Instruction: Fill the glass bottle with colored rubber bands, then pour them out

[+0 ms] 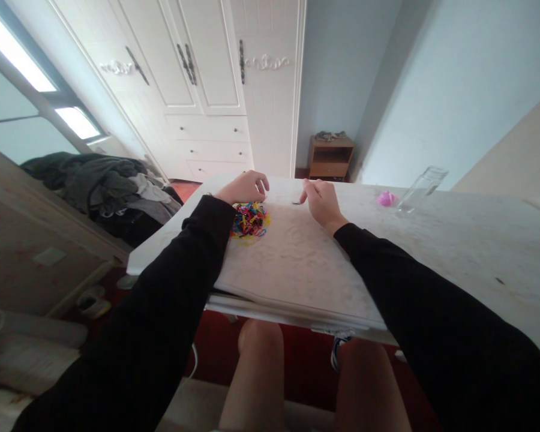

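A heap of small, many-coloured rubber bands (251,221) lies on the white table, with several yellow ones at its near edge. Just behind the heap is my left hand (245,187), its fingers loosely bent and apart, with nothing visible in them. Farther right, my right hand (323,203) is closed, thumb and fingers pressed together low over the tabletop. A small dark, shiny piece (296,203) shows at its fingertips; its kind is too small to make out.
The white table (288,270) has a clear cover over it. To the right, a glass bottle or jar (420,191) leans beside a pink object (386,198). Behind stand a white wardrobe (216,66) and a wooden nightstand (330,157). Clothes (103,186) are piled at the left.
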The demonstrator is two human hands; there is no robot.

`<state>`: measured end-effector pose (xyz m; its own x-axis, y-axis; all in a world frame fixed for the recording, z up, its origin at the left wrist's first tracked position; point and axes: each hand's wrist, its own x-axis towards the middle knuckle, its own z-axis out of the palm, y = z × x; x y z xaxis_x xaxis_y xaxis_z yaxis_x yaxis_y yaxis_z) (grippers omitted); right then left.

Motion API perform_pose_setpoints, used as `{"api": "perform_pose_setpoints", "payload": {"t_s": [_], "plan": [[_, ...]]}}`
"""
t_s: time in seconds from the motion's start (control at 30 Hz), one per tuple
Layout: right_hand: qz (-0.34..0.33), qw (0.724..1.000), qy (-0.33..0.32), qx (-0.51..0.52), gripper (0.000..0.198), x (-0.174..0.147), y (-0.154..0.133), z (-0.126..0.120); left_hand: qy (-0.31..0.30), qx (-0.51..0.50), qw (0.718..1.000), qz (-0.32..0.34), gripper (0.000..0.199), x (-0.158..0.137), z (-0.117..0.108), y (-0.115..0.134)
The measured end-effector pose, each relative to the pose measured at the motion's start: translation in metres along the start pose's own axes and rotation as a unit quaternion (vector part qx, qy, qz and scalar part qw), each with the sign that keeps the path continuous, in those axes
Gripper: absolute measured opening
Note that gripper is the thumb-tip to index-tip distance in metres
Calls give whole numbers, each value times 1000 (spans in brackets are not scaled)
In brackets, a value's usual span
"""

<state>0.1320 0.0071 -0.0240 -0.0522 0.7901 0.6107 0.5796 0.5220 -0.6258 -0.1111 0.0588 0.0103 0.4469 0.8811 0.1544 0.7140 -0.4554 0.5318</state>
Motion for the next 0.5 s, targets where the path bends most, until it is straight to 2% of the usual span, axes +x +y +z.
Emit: {"api": "perform_pose_setpoints", "payload": {"t_s": [0.13,0.5], "plan": [[-9,1000,-3,2,71,0,1,0,5,-13,1000,4,38,1,0,0],[-11,1000,-5,6,69,0,2,2,30,-13,999,8,30,2,0,-8]]}}
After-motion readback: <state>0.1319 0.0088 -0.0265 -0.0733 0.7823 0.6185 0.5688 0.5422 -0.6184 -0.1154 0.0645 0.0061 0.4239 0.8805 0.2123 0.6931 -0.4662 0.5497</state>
